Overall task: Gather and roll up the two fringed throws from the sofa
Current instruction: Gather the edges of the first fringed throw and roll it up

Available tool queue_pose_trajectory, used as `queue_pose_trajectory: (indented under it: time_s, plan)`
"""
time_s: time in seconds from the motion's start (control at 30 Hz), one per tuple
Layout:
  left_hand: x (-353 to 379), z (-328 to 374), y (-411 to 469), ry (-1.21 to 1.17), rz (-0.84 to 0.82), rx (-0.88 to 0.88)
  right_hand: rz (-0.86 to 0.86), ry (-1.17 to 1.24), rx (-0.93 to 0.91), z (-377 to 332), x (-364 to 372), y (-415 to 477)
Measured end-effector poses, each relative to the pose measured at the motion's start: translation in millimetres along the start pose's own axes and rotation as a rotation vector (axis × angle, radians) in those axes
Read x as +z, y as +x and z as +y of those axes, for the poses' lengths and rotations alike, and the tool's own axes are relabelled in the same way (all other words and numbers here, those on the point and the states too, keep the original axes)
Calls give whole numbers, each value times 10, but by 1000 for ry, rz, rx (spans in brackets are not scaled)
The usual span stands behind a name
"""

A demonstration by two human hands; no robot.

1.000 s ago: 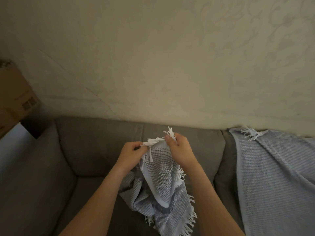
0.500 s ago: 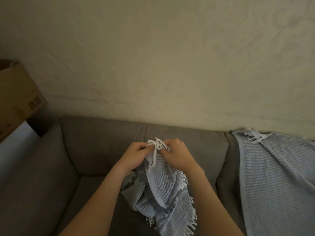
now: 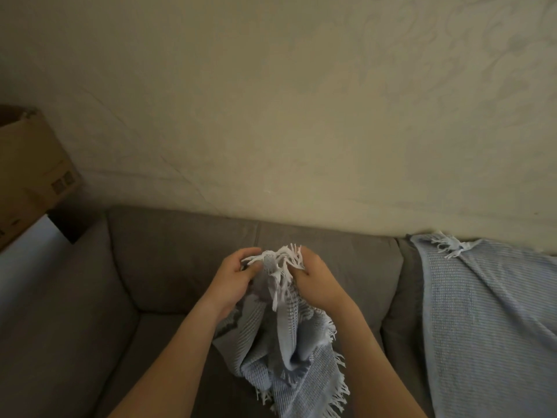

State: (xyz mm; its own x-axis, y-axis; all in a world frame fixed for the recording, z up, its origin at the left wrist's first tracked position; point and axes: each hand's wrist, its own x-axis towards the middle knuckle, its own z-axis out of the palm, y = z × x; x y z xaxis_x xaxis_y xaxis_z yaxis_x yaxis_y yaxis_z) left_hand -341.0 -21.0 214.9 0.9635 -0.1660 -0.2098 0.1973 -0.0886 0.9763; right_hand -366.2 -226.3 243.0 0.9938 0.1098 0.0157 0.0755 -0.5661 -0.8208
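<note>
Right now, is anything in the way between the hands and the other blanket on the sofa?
Nothing visible. Only bare sofa lies between the right hand and the draped throw. Yet it and the left hand both grip the bunched throw.

I see the middle throw [image 3: 289,342] pale blue in a waffle weave with white fringe [image 3: 283,260], the right throw [image 3: 488,312] the same blue with fine ribbing, the sofa [image 3: 168,260] plain grey, the wall [image 3: 271,116] cream with faint swirls, the box [image 3: 27,164] brown.

I see waffle-weave cloth throws [image 3: 289,351] with loose stringy fringe — the sofa [image 3: 168,260] matt grey fabric, the wall [image 3: 271,116] rough plaster.
</note>
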Motion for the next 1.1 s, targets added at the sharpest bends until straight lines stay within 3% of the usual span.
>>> queue_pose_trajectory:
  time_s: [0.13,0.27,0.43,0.6,0.8,0.9,1.0,1.1]
  plan:
    - [33,-8,-30,-6,12,-80,-11,91,23,-69,-2,-31]
    - [75,-25,-16,-209,98,-242,15,309,156,-115,-6,-69]
    - [138,-36,-8,-302,140,-326,-106,321,215,-87,5,-160]
    - [174,-7,-23,-318,133,-284,-191,382,219,-97,-2,-202]
    - [148,37,-60,-311,65,-234,-131,254,158,-129,-62,-166]
    - [150,101,-112,-329,-1,-183,-195,447,112,-190,-70,-174]
    - [158,134,-125,-371,-52,-143,-88,596,101,-221,1,-148]
    - [189,158,-113,-390,-66,-181,82,521,61,-230,94,-110]
